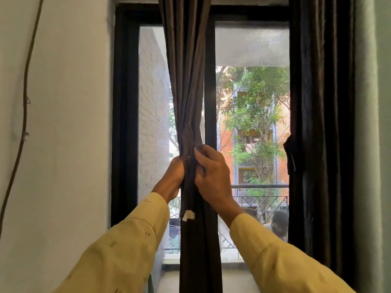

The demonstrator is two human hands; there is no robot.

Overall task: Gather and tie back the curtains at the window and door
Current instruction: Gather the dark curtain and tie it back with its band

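Observation:
A dark brown curtain (pixel 186 81) hangs down the middle of the black-framed window (pixel 124 102), bunched into a narrow column with a twist of cloth at mid height. My left hand (pixel 172 176) grips the bunch from the left. From the right, my right hand (pixel 211 174) clasps the same bunch, fingers pressed on the fabric just under the twist. A small white tag (pixel 187 215) dangles from the curtain below my hands. A second dark curtain (pixel 321 123) hangs gathered at the window's right side.
White wall (pixel 63 144) stands to the left with a thin brown cord (pixel 25 102) running down it. The window sill (pixel 232 271) lies below. Outside are a white brick wall, trees, a balcony railing and people.

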